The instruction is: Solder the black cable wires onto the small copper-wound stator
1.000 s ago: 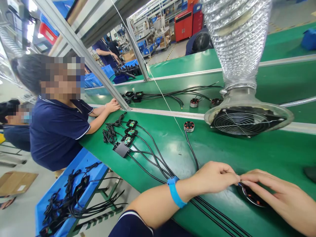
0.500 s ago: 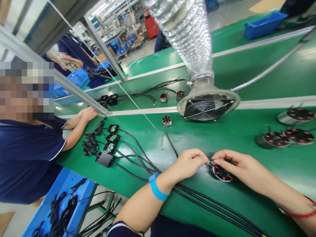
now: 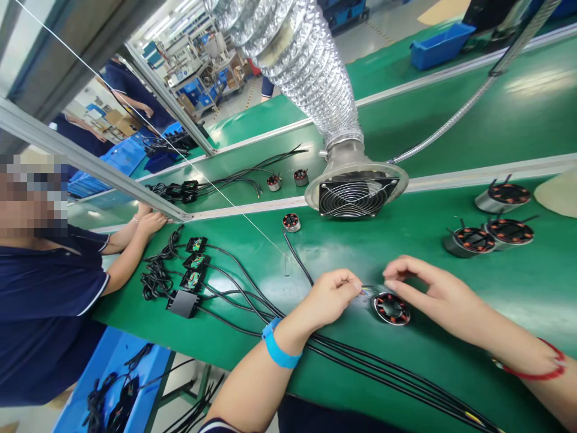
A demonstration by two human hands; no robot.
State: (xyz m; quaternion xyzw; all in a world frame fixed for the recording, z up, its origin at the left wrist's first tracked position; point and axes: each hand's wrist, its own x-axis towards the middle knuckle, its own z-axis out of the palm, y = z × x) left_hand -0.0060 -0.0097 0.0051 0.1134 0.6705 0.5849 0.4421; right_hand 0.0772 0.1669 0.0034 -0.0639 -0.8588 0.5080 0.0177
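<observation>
My left hand (image 3: 332,296), wearing a blue wristband, is closed in a pinch on thin coloured wires (image 3: 364,291) just above the green bench. Beside those wires lies a round motor stator (image 3: 378,314), a metal ring with red-and-black windings. Close behind and to the right of it hovers my right hand (image 3: 435,294), its thumb and index finger slightly apart with nothing visible between them. Another small stator (image 3: 291,222) sits farther back, and a black cable runs from it toward my left hand. Where that cable ends is hidden.
A fume hood with a fan grille (image 3: 356,198) hangs over the bench. Several larger stators (image 3: 469,242) stand at right. Black cables (image 3: 360,355) cross the front from open control boxes (image 3: 193,279). A co-worker (image 3: 49,282) sits at left by a blue bin (image 3: 155,367).
My right hand has parted from the wires and its fingers have loosened. My left hand still pinches the wires beside the stator. The view has shifted right.
</observation>
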